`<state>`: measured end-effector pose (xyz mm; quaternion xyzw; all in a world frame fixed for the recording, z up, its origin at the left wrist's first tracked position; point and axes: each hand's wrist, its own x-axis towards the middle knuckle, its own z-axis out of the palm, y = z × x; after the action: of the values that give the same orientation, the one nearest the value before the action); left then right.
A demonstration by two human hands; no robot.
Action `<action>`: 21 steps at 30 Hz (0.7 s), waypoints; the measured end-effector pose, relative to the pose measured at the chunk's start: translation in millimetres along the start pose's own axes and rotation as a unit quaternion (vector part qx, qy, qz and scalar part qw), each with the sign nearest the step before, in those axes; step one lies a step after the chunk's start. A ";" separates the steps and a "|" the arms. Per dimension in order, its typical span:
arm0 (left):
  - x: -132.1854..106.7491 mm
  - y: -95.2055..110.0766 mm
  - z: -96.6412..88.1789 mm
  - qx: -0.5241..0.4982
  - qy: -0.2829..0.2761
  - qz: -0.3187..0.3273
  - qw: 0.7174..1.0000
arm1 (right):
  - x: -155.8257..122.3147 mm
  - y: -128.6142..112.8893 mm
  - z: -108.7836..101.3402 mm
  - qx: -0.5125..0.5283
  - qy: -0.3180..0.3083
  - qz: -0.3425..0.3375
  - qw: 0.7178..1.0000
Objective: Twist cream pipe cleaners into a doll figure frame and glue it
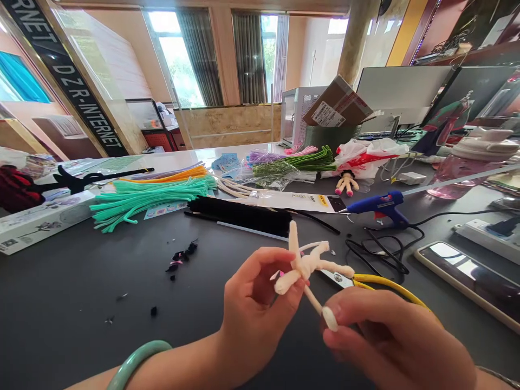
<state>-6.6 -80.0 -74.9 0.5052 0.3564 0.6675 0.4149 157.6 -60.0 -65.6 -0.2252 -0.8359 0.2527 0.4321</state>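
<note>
A cream pipe-cleaner doll point(311, 262) with several limbs is pinched between the thumb and fingers of my left hand point(260, 303). A thin stem runs from its body toward my right hand point(390, 330). That hand's thumb and forefinger close on a small cream loop point(330, 318) at the stem's end. A bit of pink shows behind the doll near my left fingers. Yellow-handled pliers or scissors point(385, 283) lie on the table just behind my right hand, partly hidden by it.
Mint pipe cleaners point(154, 197) and a black bundle point(244, 216) lie ahead. A blue glue gun point(377, 205) with a looping black cable is at right, above a phone point(467, 273). A small finished doll point(346, 183) sits farther back. Black scraps point(182, 254) dot the left side.
</note>
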 end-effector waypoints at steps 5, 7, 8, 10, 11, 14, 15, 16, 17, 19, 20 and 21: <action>3.6 -0.5 -0.7 -0.002 0.008 0.018 1.000 | 4.8 4.0 6.9 -0.038 0.062 -0.020 0.997; 4.4 -1.0 -1.4 0.002 0.015 0.023 1.000 | 8.1 5.5 10.9 -0.044 0.092 -0.031 0.994; 4.8 -1.3 -1.9 0.007 0.017 0.026 0.999 | 9.6 6.0 12.6 -0.047 0.105 -0.030 0.993; 5.4 -1.7 -2.9 0.020 0.011 0.032 0.999 | 12.2 6.7 14.5 -0.055 0.120 -0.019 0.991; 5.7 -1.9 -3.4 0.024 0.008 0.033 0.999 | 13.2 6.9 14.7 -0.057 0.121 -0.012 0.991; 6.1 -2.5 -4.4 0.024 0.009 0.031 0.999 | 14.8 7.2 14.2 -0.058 0.110 0.002 0.992; 6.0 -2.8 -4.6 0.021 0.009 0.031 0.999 | 15.1 7.4 14.0 -0.056 0.106 0.003 0.993; 5.8 -3.2 -4.8 0.019 0.008 0.029 0.999 | 15.4 7.7 14.0 -0.054 0.105 0.003 0.993; 5.6 -3.6 -5.0 0.017 0.005 0.028 0.999 | 15.6 7.9 14.1 -0.052 0.105 0.003 0.993; 5.2 -4.5 -5.4 0.014 -0.003 0.027 1.000 | 16.0 8.3 14.7 -0.048 0.107 0.006 0.993; 5.1 -4.8 -5.5 0.014 -0.007 0.027 1.000 | 16.1 8.5 15.1 -0.044 0.107 0.011 0.993; 5.1 -4.9 -5.5 0.014 -0.009 0.026 1.000 | 16.3 8.6 15.5 -0.040 0.106 0.018 0.993</action>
<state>-11.7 -73.7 -78.7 0.5262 0.3484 0.6685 0.3935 137.4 -47.2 -68.8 -0.2824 -0.7904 0.2015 0.5049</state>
